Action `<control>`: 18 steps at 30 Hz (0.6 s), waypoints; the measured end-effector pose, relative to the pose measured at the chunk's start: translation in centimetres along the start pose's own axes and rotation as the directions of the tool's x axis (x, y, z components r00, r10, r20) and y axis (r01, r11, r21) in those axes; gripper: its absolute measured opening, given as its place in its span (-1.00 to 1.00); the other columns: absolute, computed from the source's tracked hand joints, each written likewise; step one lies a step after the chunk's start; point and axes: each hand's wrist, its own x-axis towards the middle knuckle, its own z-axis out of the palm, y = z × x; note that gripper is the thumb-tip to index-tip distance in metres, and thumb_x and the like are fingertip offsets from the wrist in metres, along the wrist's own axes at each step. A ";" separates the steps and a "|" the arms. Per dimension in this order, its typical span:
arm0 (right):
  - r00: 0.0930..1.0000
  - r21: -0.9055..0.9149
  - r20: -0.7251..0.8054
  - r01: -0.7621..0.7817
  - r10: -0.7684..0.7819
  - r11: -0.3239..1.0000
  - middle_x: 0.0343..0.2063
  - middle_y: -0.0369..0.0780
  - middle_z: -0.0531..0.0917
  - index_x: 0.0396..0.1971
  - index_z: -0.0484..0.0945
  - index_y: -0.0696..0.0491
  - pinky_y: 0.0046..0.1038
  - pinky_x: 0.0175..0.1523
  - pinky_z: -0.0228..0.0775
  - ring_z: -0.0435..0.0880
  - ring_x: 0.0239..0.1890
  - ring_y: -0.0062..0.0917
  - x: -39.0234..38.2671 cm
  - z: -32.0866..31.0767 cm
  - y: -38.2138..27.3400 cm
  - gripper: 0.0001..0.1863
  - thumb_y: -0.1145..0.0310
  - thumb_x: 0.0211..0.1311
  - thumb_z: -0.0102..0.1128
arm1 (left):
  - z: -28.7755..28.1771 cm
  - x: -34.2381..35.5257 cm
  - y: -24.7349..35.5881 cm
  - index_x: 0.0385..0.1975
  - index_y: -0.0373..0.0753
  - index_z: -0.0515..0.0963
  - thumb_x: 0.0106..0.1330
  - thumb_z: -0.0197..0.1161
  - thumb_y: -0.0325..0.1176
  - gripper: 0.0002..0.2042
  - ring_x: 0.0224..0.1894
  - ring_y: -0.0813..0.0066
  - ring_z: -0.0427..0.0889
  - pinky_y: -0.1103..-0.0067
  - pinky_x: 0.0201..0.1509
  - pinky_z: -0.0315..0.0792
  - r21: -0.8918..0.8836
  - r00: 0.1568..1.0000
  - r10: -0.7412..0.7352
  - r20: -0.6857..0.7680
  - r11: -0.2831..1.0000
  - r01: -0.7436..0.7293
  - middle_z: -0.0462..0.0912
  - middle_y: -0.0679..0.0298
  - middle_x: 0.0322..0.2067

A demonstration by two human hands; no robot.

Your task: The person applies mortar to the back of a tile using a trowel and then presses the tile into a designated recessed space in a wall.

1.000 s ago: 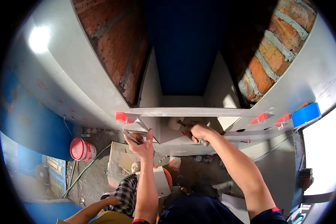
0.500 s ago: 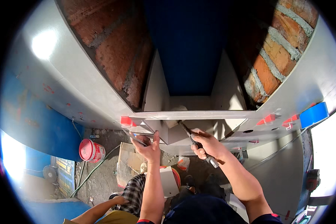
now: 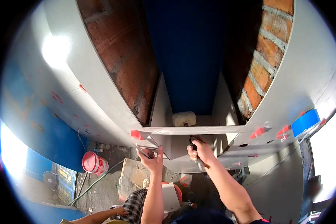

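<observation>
Since the earlier frame our right hand (image 3: 202, 151) has drawn its dark-handled tool (image 3: 198, 158) closer in under the ledge, and a white mallet head (image 3: 184, 118) now shows on the grey tile ledge (image 3: 198, 129). Right grip is closed round the tool handle. Left hand (image 3: 152, 159) presses fingers up against the small grey tile piece (image 3: 164, 147) below the ledge, not clasping. We judge we're seating that piece; next calls for steady pressure. Red spacer clips (image 3: 136, 134) sit along the edge. Below, a red bucket (image 3: 94, 163) and another person's hand (image 3: 119, 211).
</observation>
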 end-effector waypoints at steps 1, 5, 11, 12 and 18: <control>0.999 -0.003 -0.039 0.032 -0.032 0.999 -0.57 -0.29 0.43 -0.27 0.30 -0.02 -0.60 -0.63 0.12 0.28 -0.69 -0.72 0.5 0.7 -0.1 -0.92 0.32 0.36 -0.05 | 0.3 -0.2 -0.3 0.30 -0.41 0.03 0.01 0.46 -0.45 -0.13 -0.52 0.71 0.22 0.75 -0.48 0.17 -0.006 1.000 -0.015 0.018 1.000 0.016 0.26 0.44 -0.47; 0.989 -0.004 0.098 -0.113 0.112 0.994 -0.58 -0.26 0.41 -0.33 0.30 0.07 -0.53 -0.61 0.13 0.30 -0.69 -0.67 3.0 -1.4 -0.8 -0.87 0.33 0.36 -0.06 | 0.7 -0.2 -0.6 0.27 -0.40 0.09 -0.10 0.51 -0.41 -0.09 -0.52 0.65 0.24 0.70 -0.55 0.18 0.035 1.000 -0.025 -0.019 0.999 0.025 0.26 0.41 -0.49; 0.996 -0.049 -0.075 0.049 -0.053 0.998 -0.59 -0.24 0.42 -0.33 0.25 -0.04 -0.48 -0.62 0.17 0.31 -0.71 -0.62 1.4 2.8 0.5 -0.90 0.31 0.37 -0.09 | 0.1 -0.1 -0.3 0.29 -0.39 0.05 0.00 0.46 -0.42 -0.13 -0.51 0.70 0.22 0.76 -0.50 0.15 0.021 0.999 0.021 0.030 1.000 -0.022 0.27 0.44 -0.45; 0.998 -0.054 -0.040 0.042 -0.044 0.998 -0.60 -0.26 0.42 -0.32 0.25 -0.05 -0.52 -0.64 0.13 0.29 -0.72 -0.64 1.4 2.3 0.6 -0.90 0.30 0.36 -0.06 | 0.3 -0.2 -0.1 0.28 -0.40 0.06 -0.06 0.49 -0.43 -0.11 -0.54 0.68 0.21 0.73 -0.53 0.14 0.004 1.000 0.023 0.009 1.000 -0.023 0.25 0.44 -0.51; 0.994 -0.156 -0.086 0.055 -0.069 0.986 -0.62 -0.30 0.41 0.05 0.33 -0.15 -0.56 -0.63 0.18 0.32 -0.71 -0.65 3.5 -0.7 3.6 -0.73 0.27 0.38 -0.03 | -0.1 0.0 0.1 0.28 -0.36 0.11 -0.09 0.50 -0.48 -0.12 -0.58 0.68 0.20 0.73 -0.53 0.14 -0.016 0.999 -0.049 0.002 0.999 0.049 0.24 0.46 -0.57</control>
